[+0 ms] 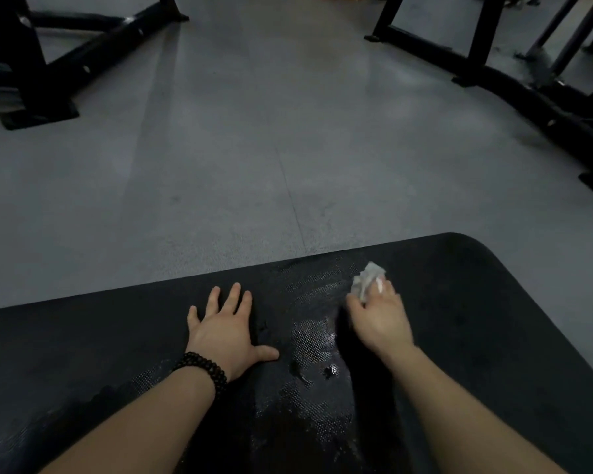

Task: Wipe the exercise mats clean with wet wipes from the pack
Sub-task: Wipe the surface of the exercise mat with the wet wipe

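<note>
The person's left hand [225,331] is lying flat, fingers spread straight, palm down on the black exercise mat [476,319], a dark beaded bracelet [204,369] circling its wrist. The right hand [379,318] is gripping a crumpled white wet wipe [367,280], fingers curled over it, pressing it against the mat near the far edge. Wet, shiny streaks [314,340] are glistening between the two hands. The mat is lying on the grey floor [254,148], with black equipment frames [65,56] standing beyond.

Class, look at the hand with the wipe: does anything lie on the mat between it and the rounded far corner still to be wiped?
Nothing visible does. The right hand presses the crumpled wipe onto the mat, and the dry stretch out to the far right corner is bare. The left hand lies flat on the other side.
</note>
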